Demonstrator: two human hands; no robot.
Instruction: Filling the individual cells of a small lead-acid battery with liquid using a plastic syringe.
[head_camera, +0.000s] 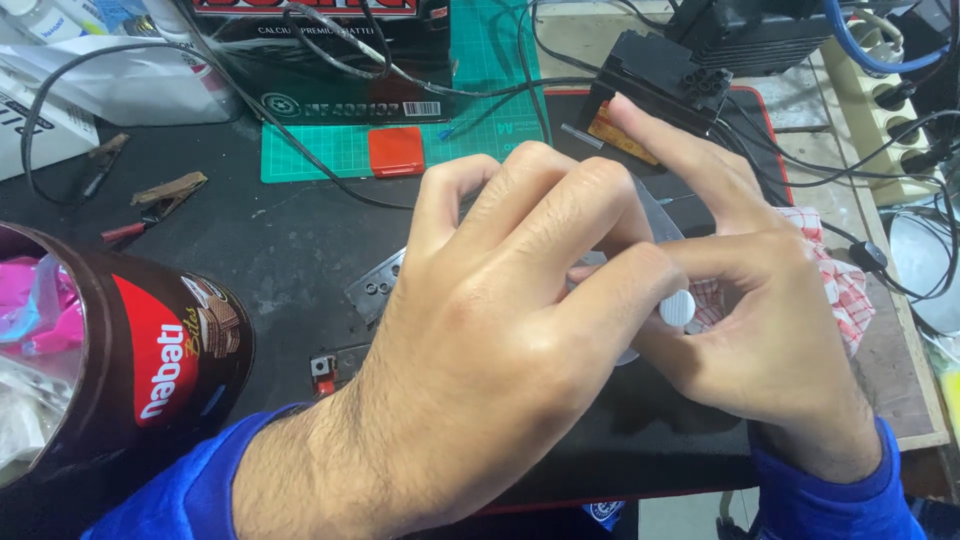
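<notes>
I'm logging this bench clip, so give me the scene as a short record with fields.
Left hand: curled over a small clear tube, fingers around it
Right hand: pinching the white cap
Under hands: red checked cloth
Behind: black module, green cutting mat, orange square
Left edge: brown snack tub
Surface: black mat

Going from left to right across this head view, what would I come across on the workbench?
Brown round tin → rusty clips → small orange square → left hand → small white cap pinched between both hands → right hand → black plug → pale power strip.
</notes>
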